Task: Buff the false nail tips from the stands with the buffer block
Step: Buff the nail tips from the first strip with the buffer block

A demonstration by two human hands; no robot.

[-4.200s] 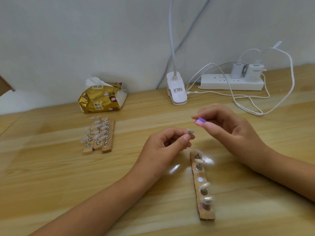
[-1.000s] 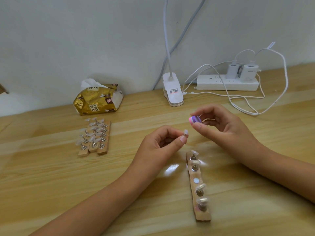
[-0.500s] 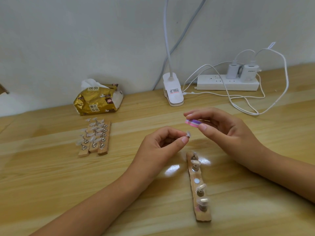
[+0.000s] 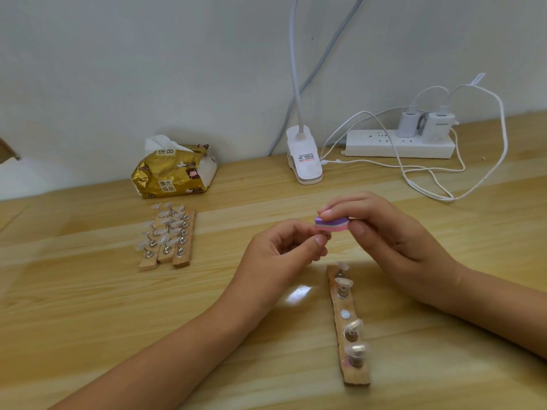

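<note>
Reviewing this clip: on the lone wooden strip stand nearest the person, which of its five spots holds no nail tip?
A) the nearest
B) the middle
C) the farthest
B: on the lone wooden strip stand, the middle spot shows only a bare round metal disc, while clear false nail tips sit on the two spots beyond it and the two nearer.

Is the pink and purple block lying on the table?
No, the right hand pinches the buffer block up in the air above the table, close to the left hand.
</note>
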